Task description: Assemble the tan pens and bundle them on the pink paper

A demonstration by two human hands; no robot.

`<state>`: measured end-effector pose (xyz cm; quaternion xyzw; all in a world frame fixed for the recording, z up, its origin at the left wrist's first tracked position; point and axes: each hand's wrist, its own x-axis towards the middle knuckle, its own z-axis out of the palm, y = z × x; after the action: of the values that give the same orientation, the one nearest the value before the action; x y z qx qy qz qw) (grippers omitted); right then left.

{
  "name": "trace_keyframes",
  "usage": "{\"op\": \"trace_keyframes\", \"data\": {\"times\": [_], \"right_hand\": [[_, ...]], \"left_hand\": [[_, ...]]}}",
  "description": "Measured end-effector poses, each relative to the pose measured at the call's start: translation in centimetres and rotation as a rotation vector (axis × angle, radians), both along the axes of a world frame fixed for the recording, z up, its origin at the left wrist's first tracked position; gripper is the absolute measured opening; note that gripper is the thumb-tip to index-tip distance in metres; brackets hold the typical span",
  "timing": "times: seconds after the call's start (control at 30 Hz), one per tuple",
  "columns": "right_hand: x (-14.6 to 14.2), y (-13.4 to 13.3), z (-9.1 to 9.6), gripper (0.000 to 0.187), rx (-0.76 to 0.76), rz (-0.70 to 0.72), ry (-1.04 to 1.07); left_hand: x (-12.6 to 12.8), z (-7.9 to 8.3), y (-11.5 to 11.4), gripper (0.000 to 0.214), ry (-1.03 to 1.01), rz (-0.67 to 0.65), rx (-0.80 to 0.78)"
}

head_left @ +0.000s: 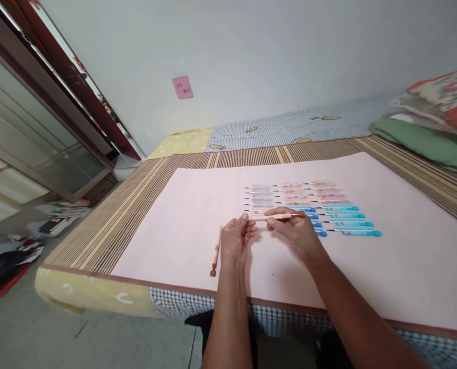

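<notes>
Bare forearms [230,312] come up from the bottom edge, nearest the camera. White wall [270,56] fills the back. Below it, a bed [93,297] with yellow and checked cloth, striped mat [97,220] on top, then a pale pink sheet [166,220] over the mat. Stacked bedding [424,141], green and orange, at far right. Pens in rows on the sheet, beyond and right of the hands: clear-grey pens [261,195], pink-patterned pens [293,192], blue pens [321,233] partly hidden by the right hand, turquoise pens [353,224] at the right; thin dark tips point left. Left hand [238,238] pinches the left end of a beige pen [261,217]; right hand [293,233] grips it near the brown end. Beige pen sits level between both hands, above the sheet; can't tell if it's one piece. Second beige pen, the spare [216,251], lies just left of the left hand, brown end nearer the camera.
</notes>
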<state>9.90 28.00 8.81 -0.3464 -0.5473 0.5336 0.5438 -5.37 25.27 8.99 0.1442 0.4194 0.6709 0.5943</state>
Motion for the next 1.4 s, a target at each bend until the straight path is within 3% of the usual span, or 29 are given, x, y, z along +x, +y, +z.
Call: {"op": "trace_keyframes", "data": {"times": [0.27, 0.53, 0.67, 0.83, 1.03, 1.2, 1.4], "right_hand": [[0.0, -0.1, 0.3, 0.021, 0.033, -0.105, -0.032], [-0.4, 0.7, -1.3, 0.035, -0.207, -0.062, 0.225], [-0.6, 0.6, -1.3, 0.036, -0.189, -0.04, 0.221], [-0.1, 0.6, -1.4, 0.039, -0.18, -0.15, 0.103], [-0.3, 0.5, -1.1, 0.038, -0.174, -0.103, 0.135], [-0.6, 0.4, -0.9, 0.041, -0.251, -0.096, 0.246], [-0.4, 0.4, -0.7, 0.041, -0.215, -0.168, 0.197]], "left_hand": [[0.4, 0.2, -0.4, 0.032, -0.019, -0.053, 0.108], [0.9, 0.4, -0.6, 0.034, -0.008, -0.13, 0.284], [1.2, 0.3, -0.6, 0.05, 0.001, -0.171, 0.242], [1.4, -0.5, -0.2, 0.042, 0.131, -0.112, 0.128], [1.5, -0.3, -0.4, 0.03, 0.295, 0.011, 0.257], [1.7, 0.1, -0.7, 0.017, 0.425, 0.012, 0.355], [2.0, -0.6, -0.3, 0.036, 0.238, -0.114, 0.215]]}}
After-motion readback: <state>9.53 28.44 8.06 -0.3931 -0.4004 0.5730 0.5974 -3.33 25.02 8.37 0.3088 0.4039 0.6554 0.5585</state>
